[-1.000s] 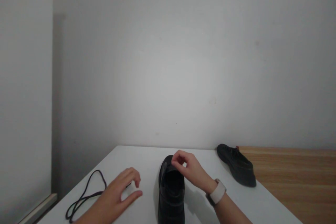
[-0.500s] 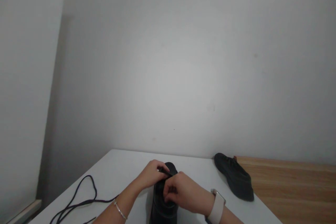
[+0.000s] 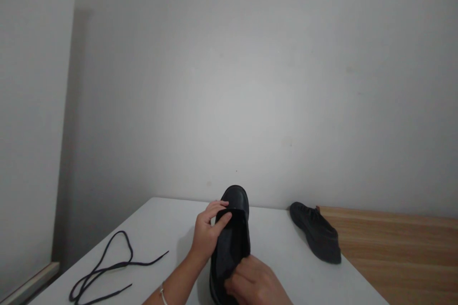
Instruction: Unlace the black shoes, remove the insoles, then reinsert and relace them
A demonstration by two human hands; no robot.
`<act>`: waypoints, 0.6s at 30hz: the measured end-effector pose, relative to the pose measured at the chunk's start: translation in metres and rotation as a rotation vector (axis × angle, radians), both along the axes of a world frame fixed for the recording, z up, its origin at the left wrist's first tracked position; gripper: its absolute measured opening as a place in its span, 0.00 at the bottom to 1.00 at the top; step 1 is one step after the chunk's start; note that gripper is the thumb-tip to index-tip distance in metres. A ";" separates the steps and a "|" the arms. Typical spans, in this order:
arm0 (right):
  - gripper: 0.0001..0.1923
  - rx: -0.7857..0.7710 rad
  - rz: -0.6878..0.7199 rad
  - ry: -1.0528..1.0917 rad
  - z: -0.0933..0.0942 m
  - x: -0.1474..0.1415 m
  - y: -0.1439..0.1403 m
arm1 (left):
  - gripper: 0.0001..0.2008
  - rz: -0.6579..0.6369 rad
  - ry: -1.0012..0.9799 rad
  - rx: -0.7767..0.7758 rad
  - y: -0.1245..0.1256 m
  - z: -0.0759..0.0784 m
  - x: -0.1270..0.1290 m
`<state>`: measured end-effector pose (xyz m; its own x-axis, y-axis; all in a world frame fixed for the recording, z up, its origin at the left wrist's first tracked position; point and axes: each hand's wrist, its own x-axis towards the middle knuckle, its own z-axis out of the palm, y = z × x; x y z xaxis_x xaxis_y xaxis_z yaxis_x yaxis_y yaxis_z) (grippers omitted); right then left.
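Black shoe [image 3: 232, 243] is sitting at the near middle of the white table [image 3: 168, 228], toe pointing away toward the wall and tipped up a little — both hands are working on it. Left hand [image 3: 208, 231] is coming in from the left side, fingers curled over the top edge of the upper just behind the toe cap, thumb pressing against the side, so it is gripping the shoe there. Right hand [image 3: 255, 282] is closing around the heel end at the bottom of the view, knuckles up, fingers wrapping into the opening; part of this hand is running off the frame. A thin bracelet [image 3: 162, 294] is showing on the left wrist.

Moving outward, a loose black shoelace [image 3: 103, 271] is lying in loops on the table well to the left, apart from the shoe and from both hands. Off to the right, a second black shoe [image 3: 317, 238] is resting on its sole where the white table is meeting a wooden surface [image 3: 400, 252] — well apart from the one being held. A plain pale wall [image 3: 250, 81] is filling everything behind.
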<state>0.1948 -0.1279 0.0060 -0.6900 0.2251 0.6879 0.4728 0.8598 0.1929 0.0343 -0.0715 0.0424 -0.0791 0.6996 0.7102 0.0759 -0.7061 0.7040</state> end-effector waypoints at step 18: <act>0.12 0.011 -0.429 -0.247 -0.010 -0.041 -0.013 | 0.10 -0.109 0.047 0.168 -0.036 0.026 0.011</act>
